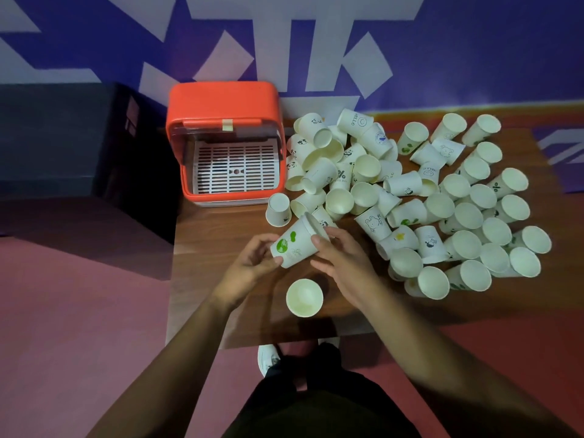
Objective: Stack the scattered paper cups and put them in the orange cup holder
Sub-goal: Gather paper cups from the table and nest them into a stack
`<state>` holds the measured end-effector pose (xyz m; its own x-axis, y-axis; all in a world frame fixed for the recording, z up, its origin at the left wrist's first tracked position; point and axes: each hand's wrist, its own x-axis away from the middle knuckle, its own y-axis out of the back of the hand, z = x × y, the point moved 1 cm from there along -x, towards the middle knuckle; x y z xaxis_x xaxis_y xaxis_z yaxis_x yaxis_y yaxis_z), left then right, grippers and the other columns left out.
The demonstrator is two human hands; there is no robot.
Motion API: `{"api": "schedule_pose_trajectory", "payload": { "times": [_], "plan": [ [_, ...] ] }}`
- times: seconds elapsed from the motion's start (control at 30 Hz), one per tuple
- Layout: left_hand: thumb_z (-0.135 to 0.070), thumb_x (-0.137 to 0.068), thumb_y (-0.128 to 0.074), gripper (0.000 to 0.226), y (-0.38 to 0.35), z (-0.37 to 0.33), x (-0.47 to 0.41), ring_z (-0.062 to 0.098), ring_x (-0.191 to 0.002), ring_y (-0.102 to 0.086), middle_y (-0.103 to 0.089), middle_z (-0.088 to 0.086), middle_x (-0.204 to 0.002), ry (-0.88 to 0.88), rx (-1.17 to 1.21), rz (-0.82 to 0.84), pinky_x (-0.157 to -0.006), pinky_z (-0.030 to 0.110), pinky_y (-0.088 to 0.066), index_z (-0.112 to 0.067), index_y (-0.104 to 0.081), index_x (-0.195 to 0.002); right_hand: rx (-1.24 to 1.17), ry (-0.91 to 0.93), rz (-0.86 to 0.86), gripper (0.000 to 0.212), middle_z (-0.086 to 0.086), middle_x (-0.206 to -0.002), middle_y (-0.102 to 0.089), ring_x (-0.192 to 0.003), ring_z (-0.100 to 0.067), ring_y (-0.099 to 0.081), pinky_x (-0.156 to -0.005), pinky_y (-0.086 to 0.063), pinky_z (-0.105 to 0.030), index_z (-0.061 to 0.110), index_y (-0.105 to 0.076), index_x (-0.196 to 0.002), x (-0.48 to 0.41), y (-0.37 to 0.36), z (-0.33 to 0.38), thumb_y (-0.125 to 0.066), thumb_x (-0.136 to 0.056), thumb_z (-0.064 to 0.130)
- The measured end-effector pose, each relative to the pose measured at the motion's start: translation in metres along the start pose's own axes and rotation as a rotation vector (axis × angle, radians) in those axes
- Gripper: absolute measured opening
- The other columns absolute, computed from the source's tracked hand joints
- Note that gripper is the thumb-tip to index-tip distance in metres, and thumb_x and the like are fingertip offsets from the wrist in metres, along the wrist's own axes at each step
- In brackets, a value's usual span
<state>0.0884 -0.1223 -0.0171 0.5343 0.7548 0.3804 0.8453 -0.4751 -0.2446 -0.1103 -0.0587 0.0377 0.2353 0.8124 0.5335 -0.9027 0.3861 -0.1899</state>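
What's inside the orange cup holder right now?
The orange cup holder holds no cups: only a white slotted grid shows on its floor. Its raised lid hides the upper back part, so that area cannot be checked.

Orange cup holder; white green-printed cup.

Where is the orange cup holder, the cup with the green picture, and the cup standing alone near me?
Orange cup holder (pixel 221 99): head view, top lid.
Green-picture cup (pixel 292 246): head view, side wall.
Lone cup (pixel 304 297): head view, inside bottom.

White green-printed cup tilted, seemingly nested; orange holder open
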Motion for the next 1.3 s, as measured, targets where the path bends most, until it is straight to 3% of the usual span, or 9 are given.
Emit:
{"api": "schedule_pose_trajectory", "payload": {
  "times": [0.13, 0.3, 0.47, 0.53, 0.67, 0.8, 1.0, 1.1, 1.3],
  "plan": [
    [-0.016, -0.087, -0.069, 0.037, -0.003, -0.009, 0.008, 0.011, -0.109, -0.063, -0.070, -0.003, -0.115, -0.024, -0.112, 0.057, -0.093, 0.026, -0.052, -0.008, -0.059, -0.122, 0.274, 0.111, 0.060, 0.043, 0.005, -0.118, -0.069, -0.113, -0.014, -0.065, -0.096, -0.055, -0.042, 0.026, -0.060, -0.118, 0.011, -0.001, -0.003, -0.080, -0.079, 0.027],
    [-0.021, -0.092, -0.069, 0.055, -0.013, -0.020, 0.019, 0.017, -0.128, -0.061, -0.068, -0.001, -0.135, -0.069, -0.187, 0.107, -0.104, 0.030, -0.051, -0.017, -0.052, -0.144, 0.512, 0.213, 0.125, 0.053, 0.011, -0.121, -0.064, -0.111, -0.004, -0.062, -0.091, -0.053, -0.023, 0.035, -0.054, -0.120, 0.027, 0.005, -0.009, -0.082, -0.078, 0.018],
    [-0.003, -0.093, -0.070, 0.059, -0.016, -0.018, 0.026, -0.002, -0.116, -0.063, -0.070, -0.024, -0.125, -0.046, -0.396, 0.172, -0.097, 0.016, -0.047, -0.029, -0.051, -0.143, 0.731, 0.209, 0.120, 0.067, 0.015, -0.124, -0.060, -0.115, -0.007, -0.058, -0.098, -0.052, -0.038, 0.042, -0.048, -0.127, 0.034, 0.024, -0.022, -0.082, -0.069, 0.040],
    [-0.005, -0.093, -0.071, 0.061, -0.018, -0.017, 0.030, -0.001, -0.121, -0.061, -0.068, -0.023, -0.129, -0.037, -0.439, 0.200, -0.101, 0.018, -0.047, -0.031, -0.051, -0.144, 0.801, 0.202, 0.116, 0.071, 0.017, -0.126, -0.057, -0.118, -0.007, -0.055, -0.099, -0.051, -0.040, 0.043, -0.045, -0.129, 0.036, 0.029, -0.026, -0.081, -0.068, 0.044],
    [-0.012, -0.093, -0.073, 0.059, -0.018, -0.018, 0.036, 0.012, -0.130, -0.059, -0.067, -0.012, -0.135, -0.059, -0.446, 0.189, -0.113, 0.038, -0.046, -0.034, -0.053, -0.144, 0.851, 0.239, 0.104, 0.072, 0.021, -0.129, -0.054, -0.121, -0.005, -0.052, -0.100, -0.050, -0.039, 0.046, -0.041, -0.131, 0.040, 0.032, -0.030, -0.080, -0.070, 0.044],
    [-0.013, -0.093, -0.073, 0.061, -0.019, -0.015, 0.039, 0.015, -0.132, -0.058, -0.067, -0.010, -0.136, -0.065, -0.467, 0.196, -0.117, 0.045, -0.041, -0.032, -0.052, -0.147, 0.863, 0.253, 0.105, 0.071, 0.021, -0.126, -0.055, -0.119, -0.005, -0.053, -0.099, -0.050, -0.038, 0.043, -0.043, -0.131, 0.043, 0.033, -0.031, -0.079, -0.070, 0.044],
    [-0.025, -0.090, -0.079, 0.060, -0.019, 0.006, 0.037, 0.012, -0.137, -0.051, -0.061, -0.014, -0.141, -0.115, -0.666, 0.198, -0.118, 0.041, -0.038, -0.031, -0.055, -0.144, 0.964, 0.242, 0.116, 0.071, 0.022, -0.131, -0.050, -0.122, -0.002, -0.048, -0.100, -0.043, -0.023, 0.039, -0.042, -0.135, 0.039, 0.042, -0.051, -0.080, -0.075, 0.036],
    [-0.037, -0.089, -0.077, 0.061, -0.017, 0.023, 0.029, 0.009, -0.135, -0.049, -0.057, -0.016, -0.141, -0.106, -0.803, 0.209, -0.116, 0.045, -0.039, -0.038, -0.052, -0.144, 1.011, 0.203, 0.147, 0.075, 0.017, -0.140, -0.047, -0.129, -0.003, -0.043, -0.106, -0.042, -0.029, 0.036, -0.039, -0.140, 0.030, 0.044, -0.064, -0.080, -0.077, 0.037],
    [-0.014, -0.091, -0.075, 0.062, -0.021, 0.037, 0.012, 0.009, -0.131, -0.056, -0.059, -0.010, -0.144, -0.029, -0.685, 0.155, -0.112, 0.039, -0.047, -0.032, -0.053, -0.146, 0.996, 0.196, 0.091, 0.079, 0.014, -0.144, -0.047, -0.133, -0.008, -0.043, -0.105, -0.040, -0.028, 0.032, -0.040, -0.142, 0.008, 0.043, -0.070, -0.083, -0.076, 0.028]
  ]
}}
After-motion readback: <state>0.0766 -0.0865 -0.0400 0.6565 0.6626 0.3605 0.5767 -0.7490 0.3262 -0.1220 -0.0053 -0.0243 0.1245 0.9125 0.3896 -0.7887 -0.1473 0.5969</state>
